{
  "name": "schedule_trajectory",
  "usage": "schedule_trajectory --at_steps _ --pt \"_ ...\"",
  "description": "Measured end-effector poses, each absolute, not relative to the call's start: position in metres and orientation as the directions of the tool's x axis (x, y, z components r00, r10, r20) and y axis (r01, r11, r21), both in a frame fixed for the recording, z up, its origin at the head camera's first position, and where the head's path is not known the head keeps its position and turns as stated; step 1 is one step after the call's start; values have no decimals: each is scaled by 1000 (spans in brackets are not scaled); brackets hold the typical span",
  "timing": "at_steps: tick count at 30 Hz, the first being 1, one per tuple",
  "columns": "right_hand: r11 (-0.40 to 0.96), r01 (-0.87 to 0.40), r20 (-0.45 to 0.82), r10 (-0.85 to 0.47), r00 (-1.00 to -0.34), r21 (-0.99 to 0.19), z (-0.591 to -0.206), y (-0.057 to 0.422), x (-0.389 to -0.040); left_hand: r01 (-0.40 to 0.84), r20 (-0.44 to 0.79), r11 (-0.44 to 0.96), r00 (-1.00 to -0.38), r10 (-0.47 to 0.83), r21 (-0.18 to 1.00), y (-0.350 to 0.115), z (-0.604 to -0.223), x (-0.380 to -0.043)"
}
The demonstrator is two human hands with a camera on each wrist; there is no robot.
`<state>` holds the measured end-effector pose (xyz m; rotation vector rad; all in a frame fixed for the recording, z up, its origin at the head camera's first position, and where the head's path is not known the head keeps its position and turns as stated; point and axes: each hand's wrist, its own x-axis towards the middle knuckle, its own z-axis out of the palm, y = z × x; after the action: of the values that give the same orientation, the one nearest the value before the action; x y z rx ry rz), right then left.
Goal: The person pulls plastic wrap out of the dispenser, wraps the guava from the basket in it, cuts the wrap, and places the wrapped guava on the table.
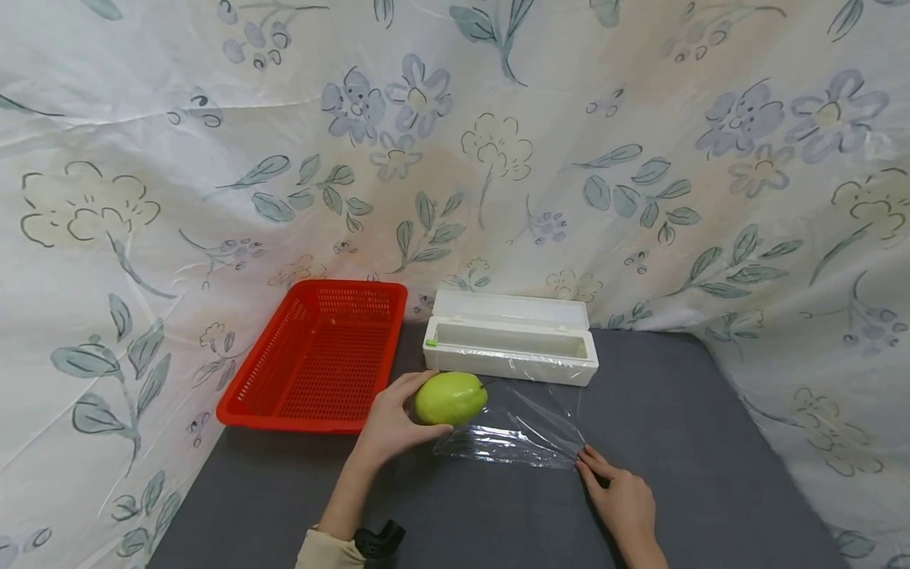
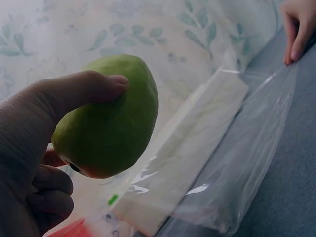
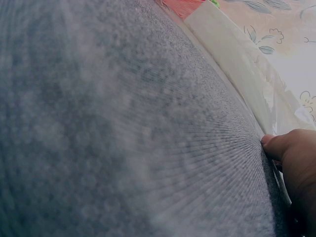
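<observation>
My left hand grips a yellow-green pear between thumb and fingers, stem end toward the right. In the left wrist view the thumb lies across the pear. My right hand pinches the near right corner of a clear plastic wrap sheet low over the table. This film runs back to a white wrap dispenser box, whose lid stands raised behind it. The pear is above the sheet's left part. In the right wrist view, the thumb and part of my right hand show at the film's edge.
A red perforated plastic basket sits left of the dispenser, close to my left forearm. A small green piece is on the box's left end. Dark grey cloth covers the table, and a floral curtain hangs behind and at the sides.
</observation>
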<state>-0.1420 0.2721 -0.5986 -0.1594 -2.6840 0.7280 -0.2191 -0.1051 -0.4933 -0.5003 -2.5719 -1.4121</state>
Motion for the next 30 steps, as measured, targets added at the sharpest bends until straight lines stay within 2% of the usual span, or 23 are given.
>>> schedule_trajectory --at_steps 8,30 --pt "867 -5 344 192 -919 -498 -600 272 -142 365 275 499 -929 246 786 -92 -498 -224" --pt "871 10 332 197 -923 -490 -598 271 -142 388 231 507 -910 345 770 -64 -505 -245"
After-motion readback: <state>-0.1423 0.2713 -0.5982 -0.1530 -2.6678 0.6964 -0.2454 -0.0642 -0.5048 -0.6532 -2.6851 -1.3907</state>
